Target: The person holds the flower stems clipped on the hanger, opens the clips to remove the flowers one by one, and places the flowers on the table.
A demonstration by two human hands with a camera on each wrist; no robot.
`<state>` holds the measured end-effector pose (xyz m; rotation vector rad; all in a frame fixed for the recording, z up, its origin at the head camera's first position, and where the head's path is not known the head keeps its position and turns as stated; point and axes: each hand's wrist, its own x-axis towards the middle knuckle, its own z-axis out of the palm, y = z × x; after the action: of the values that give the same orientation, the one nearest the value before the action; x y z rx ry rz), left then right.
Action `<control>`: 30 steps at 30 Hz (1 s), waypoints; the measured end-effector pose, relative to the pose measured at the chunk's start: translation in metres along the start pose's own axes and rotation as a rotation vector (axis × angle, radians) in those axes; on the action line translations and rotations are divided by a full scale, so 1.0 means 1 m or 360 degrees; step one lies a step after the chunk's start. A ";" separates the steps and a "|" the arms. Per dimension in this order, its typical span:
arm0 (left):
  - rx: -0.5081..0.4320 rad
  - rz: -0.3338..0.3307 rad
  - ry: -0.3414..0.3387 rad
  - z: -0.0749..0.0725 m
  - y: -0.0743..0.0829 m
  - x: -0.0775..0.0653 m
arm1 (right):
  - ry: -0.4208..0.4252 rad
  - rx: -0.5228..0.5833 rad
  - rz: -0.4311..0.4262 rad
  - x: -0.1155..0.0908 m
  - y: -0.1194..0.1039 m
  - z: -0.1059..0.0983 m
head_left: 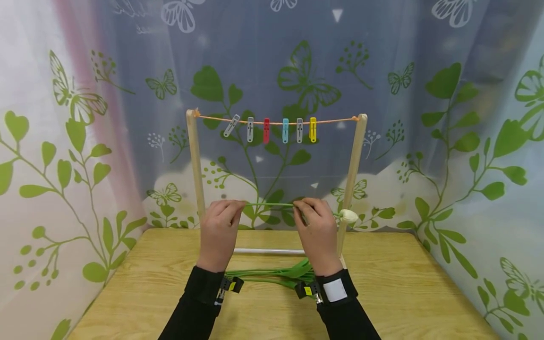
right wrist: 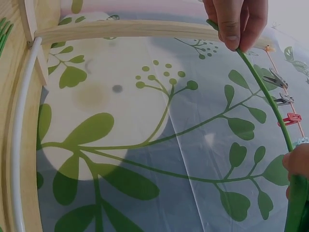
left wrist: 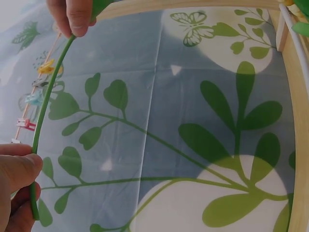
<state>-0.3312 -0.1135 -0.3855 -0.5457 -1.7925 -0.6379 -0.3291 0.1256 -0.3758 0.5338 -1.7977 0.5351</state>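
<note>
A white tulip with a long green stem (head_left: 272, 204) is held level in front of a wooden frame, its bud (head_left: 349, 216) at the right. My left hand (head_left: 218, 233) pinches the stem's left end between thumb and fingers. Nearer the bud, my right hand (head_left: 318, 233) pinches the same stem. In the left wrist view the stem (left wrist: 48, 101) bows slightly between the hands. A green leaf (right wrist: 296, 205) shows by my right hand in the right wrist view. Below the hands, more green stems (head_left: 259, 273) with leaves lie on the table, partly hidden by my wrists.
The frame's posts (head_left: 194, 160) hold up an orange string (head_left: 216, 118). Several clothespins hang from it, among them a red one (head_left: 266, 131) and a yellow one (head_left: 313, 130). A white rod (head_left: 269, 251) runs low across the frame. Behind the wooden table (head_left: 395, 283) hangs a leaf-patterned curtain (head_left: 255, 42).
</note>
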 end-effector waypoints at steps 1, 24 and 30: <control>-0.0002 -0.0003 -0.0005 0.000 0.000 0.000 | 0.0007 0.0001 0.0008 -0.002 0.000 0.000; 0.0057 0.0056 -0.0041 -0.007 0.012 -0.004 | 0.0006 -0.0010 -0.0008 -0.007 0.001 -0.007; 0.0098 0.0099 -0.0032 -0.011 0.008 -0.006 | 0.0027 -0.0016 -0.0068 -0.008 -0.004 -0.005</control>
<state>-0.3166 -0.1149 -0.3876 -0.5658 -1.8009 -0.5345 -0.3205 0.1262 -0.3821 0.5576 -1.7681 0.4995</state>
